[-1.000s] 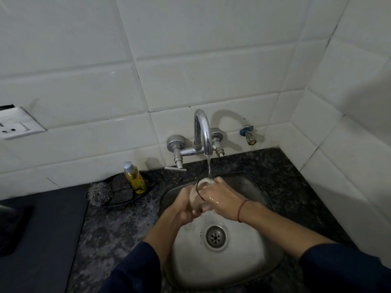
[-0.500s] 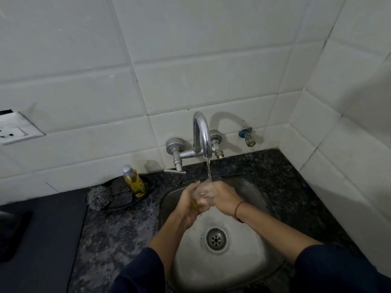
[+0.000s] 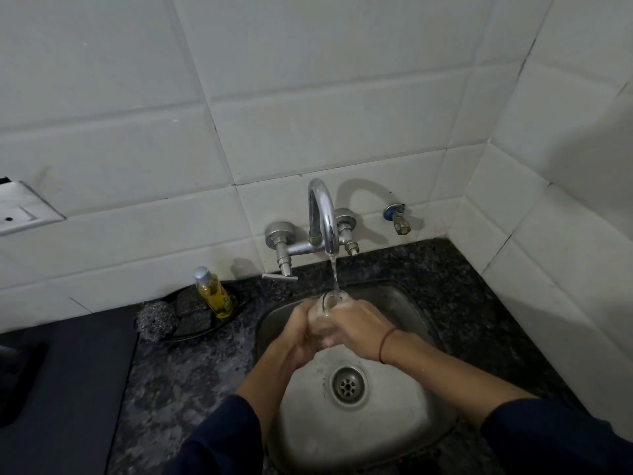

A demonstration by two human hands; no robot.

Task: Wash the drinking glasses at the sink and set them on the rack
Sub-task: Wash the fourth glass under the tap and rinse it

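Near the centre of the frame, both forearms are reaching in from the lower edge over the sink point(image 3: 359, 437). The left hand point(image 3: 296, 329) and right hand point(image 3: 361, 327) are wrapping curled fingers round a clear drinking glass point(image 3: 329, 302). The hands are mostly hiding it, and its rim is catching water running from the tap point(image 3: 322, 214).

1. The scene is dimly, coolly lit; the counter point(image 3: 161, 389) is lost in near-black toward the left.
2. A soft shadow is thrown rightward onto the tiles point(image 3: 370, 159) by the tap point(image 3: 322, 214), where glare is seen.
3. Tile lines are bowed toward the edges.
4. The glass point(image 3: 329, 300) is blurred.
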